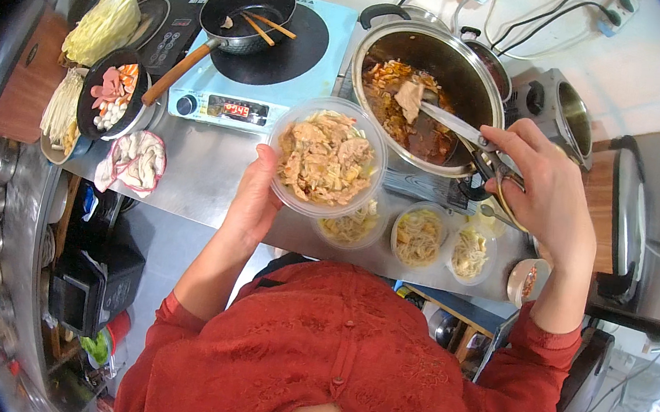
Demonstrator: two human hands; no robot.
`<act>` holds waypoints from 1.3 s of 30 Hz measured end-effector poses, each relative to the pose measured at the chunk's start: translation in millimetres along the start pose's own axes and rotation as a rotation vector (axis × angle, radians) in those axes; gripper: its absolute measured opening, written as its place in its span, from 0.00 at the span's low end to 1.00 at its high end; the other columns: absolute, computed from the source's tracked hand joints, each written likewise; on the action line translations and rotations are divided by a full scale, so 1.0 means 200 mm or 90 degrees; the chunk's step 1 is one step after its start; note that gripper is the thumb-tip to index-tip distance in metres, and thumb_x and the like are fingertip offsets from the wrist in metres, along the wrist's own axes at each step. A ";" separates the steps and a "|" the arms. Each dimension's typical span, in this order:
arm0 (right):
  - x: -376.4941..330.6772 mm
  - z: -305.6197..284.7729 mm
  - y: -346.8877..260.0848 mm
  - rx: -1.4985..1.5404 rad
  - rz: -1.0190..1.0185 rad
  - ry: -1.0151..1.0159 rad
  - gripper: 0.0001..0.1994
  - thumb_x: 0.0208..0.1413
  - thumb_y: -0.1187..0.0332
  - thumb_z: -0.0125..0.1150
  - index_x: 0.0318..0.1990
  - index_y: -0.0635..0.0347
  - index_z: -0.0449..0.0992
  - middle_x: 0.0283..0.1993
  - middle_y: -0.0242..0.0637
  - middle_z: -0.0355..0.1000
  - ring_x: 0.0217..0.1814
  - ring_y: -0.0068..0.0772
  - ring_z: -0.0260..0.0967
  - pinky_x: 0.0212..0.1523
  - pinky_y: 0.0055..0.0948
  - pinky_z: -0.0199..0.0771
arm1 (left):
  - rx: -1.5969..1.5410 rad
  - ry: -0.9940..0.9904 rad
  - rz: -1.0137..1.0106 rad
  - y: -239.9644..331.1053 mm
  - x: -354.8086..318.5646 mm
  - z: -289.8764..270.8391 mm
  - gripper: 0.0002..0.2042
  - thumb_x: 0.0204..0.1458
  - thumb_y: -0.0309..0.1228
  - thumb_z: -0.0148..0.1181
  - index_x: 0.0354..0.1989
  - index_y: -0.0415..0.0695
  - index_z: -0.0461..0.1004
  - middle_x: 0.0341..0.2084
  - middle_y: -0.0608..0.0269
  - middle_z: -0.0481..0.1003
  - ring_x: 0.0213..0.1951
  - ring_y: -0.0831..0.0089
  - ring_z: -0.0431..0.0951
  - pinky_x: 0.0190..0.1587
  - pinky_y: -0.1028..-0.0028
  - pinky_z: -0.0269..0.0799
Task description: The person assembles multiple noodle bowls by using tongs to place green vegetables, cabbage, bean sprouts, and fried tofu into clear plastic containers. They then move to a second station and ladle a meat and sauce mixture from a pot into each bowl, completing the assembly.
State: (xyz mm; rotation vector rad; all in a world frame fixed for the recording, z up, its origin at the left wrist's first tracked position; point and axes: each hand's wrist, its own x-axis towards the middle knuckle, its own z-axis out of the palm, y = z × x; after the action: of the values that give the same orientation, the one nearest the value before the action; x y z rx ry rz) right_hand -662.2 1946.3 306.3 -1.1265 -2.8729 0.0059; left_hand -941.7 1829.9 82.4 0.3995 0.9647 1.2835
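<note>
My left hand (254, 196) is closed on the side of a round clear plastic bowl (276, 184), filled with cooked meat slices over pale vegetables. The bowl is held up beside the near left rim of a large steel pot (488, 114) with brown broth and meat in it. Over the pot, my right hand (543, 184) grips metal tongs (459, 126), which look scissor-like at the handle. At their tip hangs a slice of meat (409, 98). Black and gold handle parts show under my fingers; whether they all belong to the tongs is unclear.
Several plastic bowls of noodles (419, 236) line the counter's front edge. Left of the pot is a blue induction cooker (316, 92) bearing a wooden-handled pan (236, 2) with chopsticks. Further left stand a bowl of sausage and mushrooms (115, 94), cabbage (103, 28) and a cloth (134, 162).
</note>
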 end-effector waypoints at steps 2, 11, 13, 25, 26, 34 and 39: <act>0.00 -0.01 0.02 -0.081 0.049 -0.054 0.27 0.38 0.78 0.70 0.52 0.56 0.78 0.42 0.39 0.71 0.41 0.48 0.73 0.39 0.41 0.74 | -0.011 -0.012 0.015 0.00 0.00 0.01 0.48 0.56 0.72 0.44 0.75 0.45 0.53 0.71 0.58 0.60 0.71 0.62 0.61 0.70 0.56 0.58; 0.06 0.09 -0.16 -0.022 -0.232 -0.160 0.22 0.37 0.79 0.66 0.45 0.58 0.79 0.38 0.36 0.70 0.41 0.42 0.74 0.36 0.39 0.75 | 0.025 -0.035 0.020 0.01 0.02 0.03 0.47 0.57 0.70 0.45 0.74 0.44 0.54 0.70 0.57 0.62 0.70 0.62 0.63 0.69 0.56 0.60; 0.08 0.09 -0.15 0.010 -0.214 -0.164 0.21 0.38 0.80 0.64 0.45 0.58 0.79 0.38 0.37 0.70 0.39 0.44 0.74 0.36 0.39 0.75 | 0.015 -0.015 0.023 0.01 0.02 0.04 0.46 0.57 0.69 0.47 0.72 0.41 0.57 0.67 0.55 0.66 0.67 0.63 0.67 0.66 0.60 0.64; 0.06 0.08 -0.21 -0.064 -0.236 -0.184 0.19 0.38 0.77 0.66 0.43 0.56 0.80 0.38 0.36 0.69 0.41 0.38 0.73 0.37 0.36 0.76 | 0.068 0.031 0.048 0.01 0.00 0.03 0.42 0.59 0.65 0.52 0.65 0.35 0.65 0.59 0.55 0.74 0.59 0.69 0.75 0.57 0.68 0.74; 0.07 0.09 -0.22 -0.100 -0.238 -0.192 0.18 0.38 0.76 0.66 0.42 0.55 0.80 0.38 0.35 0.69 0.42 0.37 0.73 0.37 0.35 0.75 | 0.076 0.022 0.042 0.01 0.01 0.02 0.41 0.59 0.65 0.52 0.65 0.36 0.66 0.58 0.56 0.74 0.58 0.70 0.76 0.57 0.68 0.74; 0.11 0.07 -0.17 0.047 -0.189 -0.259 0.21 0.38 0.78 0.66 0.46 0.61 0.79 0.38 0.41 0.70 0.41 0.48 0.74 0.38 0.43 0.75 | 0.020 0.019 0.022 0.01 0.00 0.01 0.41 0.59 0.65 0.52 0.63 0.36 0.67 0.56 0.58 0.76 0.54 0.73 0.78 0.51 0.71 0.77; 0.05 0.09 -0.18 0.175 -0.123 -0.199 0.24 0.39 0.78 0.66 0.51 0.62 0.77 0.41 0.44 0.71 0.42 0.52 0.74 0.40 0.43 0.75 | 0.026 0.024 0.032 0.00 -0.01 0.01 0.42 0.58 0.66 0.53 0.64 0.37 0.67 0.55 0.58 0.76 0.55 0.73 0.78 0.50 0.72 0.77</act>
State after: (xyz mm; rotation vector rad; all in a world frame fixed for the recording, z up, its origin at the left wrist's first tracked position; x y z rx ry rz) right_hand -695.1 1927.9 289.9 -0.8618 -3.1032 0.5977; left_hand -940.2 1828.4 85.0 0.4349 1.0199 1.3228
